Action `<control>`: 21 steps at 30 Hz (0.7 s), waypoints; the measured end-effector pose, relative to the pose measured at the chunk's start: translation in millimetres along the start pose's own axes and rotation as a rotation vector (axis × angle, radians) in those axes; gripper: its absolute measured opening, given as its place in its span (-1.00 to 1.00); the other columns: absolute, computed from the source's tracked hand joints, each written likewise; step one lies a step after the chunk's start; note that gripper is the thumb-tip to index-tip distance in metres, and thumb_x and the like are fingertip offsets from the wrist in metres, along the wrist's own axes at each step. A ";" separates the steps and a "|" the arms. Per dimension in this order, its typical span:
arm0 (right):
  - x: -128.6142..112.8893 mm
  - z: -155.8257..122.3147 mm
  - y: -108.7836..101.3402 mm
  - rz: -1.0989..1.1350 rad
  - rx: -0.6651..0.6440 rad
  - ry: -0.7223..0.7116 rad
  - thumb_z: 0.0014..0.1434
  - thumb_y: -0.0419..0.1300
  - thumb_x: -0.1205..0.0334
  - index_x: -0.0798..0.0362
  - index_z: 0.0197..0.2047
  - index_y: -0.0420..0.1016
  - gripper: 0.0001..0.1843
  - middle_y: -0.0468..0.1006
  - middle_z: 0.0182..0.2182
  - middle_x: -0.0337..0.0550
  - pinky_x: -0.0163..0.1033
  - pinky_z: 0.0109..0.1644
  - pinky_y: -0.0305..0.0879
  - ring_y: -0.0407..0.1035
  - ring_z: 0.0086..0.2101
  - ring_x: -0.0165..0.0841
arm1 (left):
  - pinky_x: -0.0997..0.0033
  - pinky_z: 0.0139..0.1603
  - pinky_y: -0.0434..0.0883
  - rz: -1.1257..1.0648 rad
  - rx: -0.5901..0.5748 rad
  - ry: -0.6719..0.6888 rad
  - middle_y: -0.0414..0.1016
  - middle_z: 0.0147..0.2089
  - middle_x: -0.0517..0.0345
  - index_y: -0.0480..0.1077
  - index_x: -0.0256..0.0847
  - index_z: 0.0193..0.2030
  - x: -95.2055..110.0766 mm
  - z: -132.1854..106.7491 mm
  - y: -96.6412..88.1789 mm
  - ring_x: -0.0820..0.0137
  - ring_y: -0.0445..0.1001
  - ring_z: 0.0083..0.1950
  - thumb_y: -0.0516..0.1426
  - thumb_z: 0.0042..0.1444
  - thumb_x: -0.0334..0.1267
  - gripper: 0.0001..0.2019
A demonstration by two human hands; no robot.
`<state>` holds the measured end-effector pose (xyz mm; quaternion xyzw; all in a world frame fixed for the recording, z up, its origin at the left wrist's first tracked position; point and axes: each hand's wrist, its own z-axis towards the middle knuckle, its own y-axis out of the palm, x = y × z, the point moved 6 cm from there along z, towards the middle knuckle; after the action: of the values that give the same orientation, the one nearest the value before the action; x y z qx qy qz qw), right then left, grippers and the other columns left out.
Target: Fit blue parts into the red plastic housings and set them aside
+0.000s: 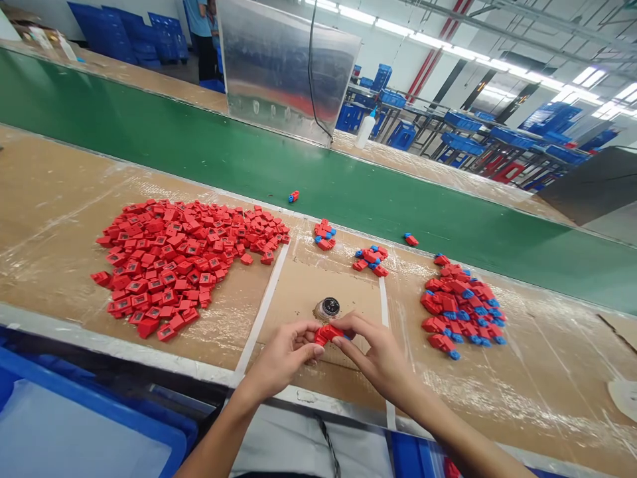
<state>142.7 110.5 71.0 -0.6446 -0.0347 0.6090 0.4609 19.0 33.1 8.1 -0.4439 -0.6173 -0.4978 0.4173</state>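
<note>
Above the cardboard work surface, my left hand (288,355) pinches a small red plastic part (322,334). My right hand (374,348) grips the same spot from the other side, its fingers on red plastic with a bit of blue at its edge. The red pieces touch between my fingertips; whether they are joined I cannot tell. Just beyond my fingers sits a small round jar with a black top (330,306). Two small clusters of red-and-blue parts, one cluster (325,234) and another cluster (371,259), lie farther back.
To the left spreads a large heap of red parts (169,259). A pile of red-and-blue parts (462,302) lies on the right. Behind runs a green conveyor belt (199,146) with two loose pieces on or beside it. A blue bin (89,411) stands at lower left. A person (202,40) stands far back.
</note>
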 end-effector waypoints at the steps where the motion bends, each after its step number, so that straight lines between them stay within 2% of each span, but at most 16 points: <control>1: 0.8 -1.4 2.4 -0.003 -0.006 -0.009 0.35 0.11 0.19 0.00 -0.09 0.48 -0.85 0.49 -0.26 -0.11 -0.21 -0.17 0.35 0.41 -0.26 -0.27 | 0.48 -0.29 0.31 0.006 -0.008 -0.005 0.43 -0.36 0.17 0.49 -0.25 -0.04 -0.7 -0.2 0.0 0.43 0.35 -0.33 0.19 0.13 -0.29 -0.74; 9: -2.7 -9.9 18.3 -0.048 -0.021 -0.054 0.38 0.00 0.28 -0.03 -0.09 0.46 -0.79 0.41 -0.28 -0.10 -0.21 -0.20 0.35 0.38 -0.27 -0.26 | 0.49 -0.34 0.29 0.101 -0.061 -0.010 0.35 -0.39 0.22 0.46 -0.24 -0.15 -2.9 -5.4 -1.5 0.47 0.31 -0.38 0.11 0.19 -0.29 -0.85; 14: -3.8 -10.3 21.2 -0.068 0.019 -0.087 0.38 -0.03 0.31 0.01 -0.14 0.45 -0.78 0.40 -0.31 -0.08 -0.22 -0.25 0.34 0.35 -0.32 -0.28 | 0.50 -0.35 0.32 0.172 -0.054 -0.007 0.35 -0.39 0.22 0.46 -0.24 -0.12 -4.3 -6.3 -5.3 0.46 0.31 -0.39 0.09 0.22 -0.26 -0.82; 17: -3.7 -9.0 23.1 -0.047 0.045 -0.085 0.37 -0.01 0.30 0.03 -0.16 0.46 -0.78 0.43 -0.29 -0.07 -0.23 -0.20 0.36 0.38 -0.28 -0.28 | 0.49 -0.36 0.32 0.223 -0.035 -0.015 0.35 -0.41 0.21 0.47 -0.24 -0.09 -3.0 -2.5 -2.7 0.45 0.31 -0.41 0.11 0.20 -0.21 -0.78; 19: -2.5 -5.3 18.9 -0.003 0.051 -0.094 0.37 0.02 0.27 0.03 -0.15 0.47 -0.80 0.46 -0.28 -0.08 -0.25 -0.19 0.36 0.41 -0.27 -0.29 | 0.48 -0.37 0.34 0.244 -0.041 -0.052 0.38 -0.42 0.19 0.47 -0.25 -0.07 -0.3 0.6 -1.5 0.42 0.34 -0.40 0.14 0.17 -0.17 -0.74; 21: 4.0 0.6 1.9 0.016 0.059 -0.108 0.36 0.07 0.22 0.02 -0.13 0.49 -0.82 0.50 -0.27 -0.09 -0.27 -0.22 0.36 0.43 -0.28 -0.31 | 0.43 -0.31 0.40 0.276 -0.043 -0.107 0.46 -0.36 0.13 0.45 -0.23 0.00 3.7 3.6 -11.8 0.36 0.41 -0.35 0.19 0.10 -0.15 -0.66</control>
<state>142.2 112.2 66.9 -0.5973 -0.0365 0.6472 0.4722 6.5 35.8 8.2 -0.5594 -0.5610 -0.4245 0.4383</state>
